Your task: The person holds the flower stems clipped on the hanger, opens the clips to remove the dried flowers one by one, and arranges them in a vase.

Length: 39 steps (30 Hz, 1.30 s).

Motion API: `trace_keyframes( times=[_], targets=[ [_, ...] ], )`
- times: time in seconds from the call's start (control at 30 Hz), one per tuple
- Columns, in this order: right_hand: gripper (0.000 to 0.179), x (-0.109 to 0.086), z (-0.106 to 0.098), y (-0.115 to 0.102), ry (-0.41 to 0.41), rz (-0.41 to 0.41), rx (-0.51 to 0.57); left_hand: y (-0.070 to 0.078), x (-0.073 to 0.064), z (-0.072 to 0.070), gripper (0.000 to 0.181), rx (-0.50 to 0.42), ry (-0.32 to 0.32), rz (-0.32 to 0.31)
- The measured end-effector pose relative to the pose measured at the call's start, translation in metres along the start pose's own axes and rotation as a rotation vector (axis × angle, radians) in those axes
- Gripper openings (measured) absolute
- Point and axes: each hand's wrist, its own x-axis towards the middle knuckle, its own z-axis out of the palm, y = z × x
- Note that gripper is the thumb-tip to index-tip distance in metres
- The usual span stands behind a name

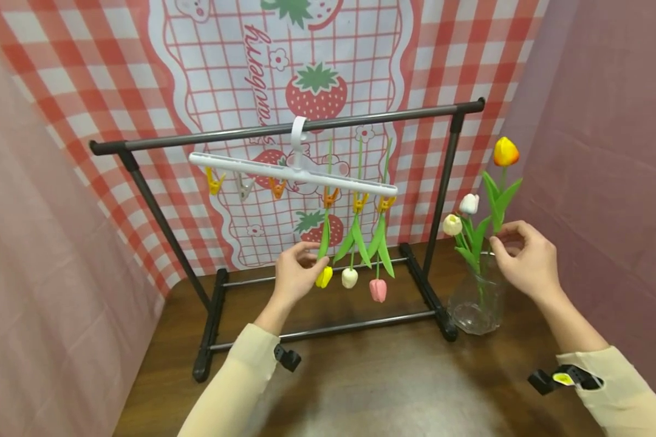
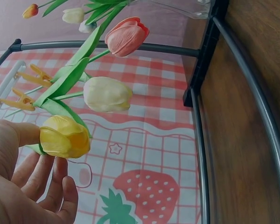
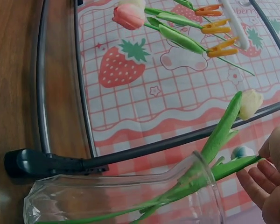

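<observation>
My left hand (image 1: 297,270) is at a yellow tulip (image 2: 65,137), with thumb and fingertips pinching it at the base of its bloom. That tulip hangs upside down from an orange clip (image 1: 330,198) on a white hanger (image 1: 240,168). Beside it a cream tulip (image 1: 350,278) and a pink tulip (image 1: 378,290) hang the same way from yellow clips. My right hand (image 1: 527,258) pinches the upright yellow-and-red tulip (image 1: 505,152) low at its leaves, above the clear vase (image 1: 475,309). Two pale tulips (image 1: 452,225) stand in the vase too.
A dark metal rack (image 1: 388,115) stands on the brown wooden table (image 1: 372,376) and carries the hanger by its hook. Several clips at the hanger's left hold nothing, such as a yellow clip (image 1: 214,181). Behind is a strawberry-print cloth (image 1: 333,48); pink curtains flank both sides.
</observation>
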Motion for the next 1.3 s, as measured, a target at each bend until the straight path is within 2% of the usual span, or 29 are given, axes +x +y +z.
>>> trace_keyframes(
  times=[0.63, 0.8, 0.93, 1.07, 1.3],
  targets=[
    [0.016, -0.010, 0.006, 0.007, -0.032, 0.002, 0.002, -0.004, -0.003, 0.001, 0.028, -0.005, 0.004, 0.008],
    [0.022, -0.008, 0.008, 0.007, 0.010, 0.012, 0.053, -0.004, -0.002, 0.001, 0.028, 0.006, 0.006, 0.014],
    [0.027, 0.002, 0.005, -0.001, 0.109, 0.004, 0.136, -0.003, 0.000, 0.001, 0.028, -0.002, -0.001, 0.014],
    [0.028, 0.015, 0.000, -0.014, 0.188, -0.023, 0.169, -0.003, 0.001, 0.000, 0.028, -0.002, -0.005, 0.009],
    [0.031, 0.032, 0.003, -0.048, 0.196, -0.100, 0.202, -0.003, -0.001, 0.002, 0.028, 0.000, -0.005, 0.005]
  ],
)
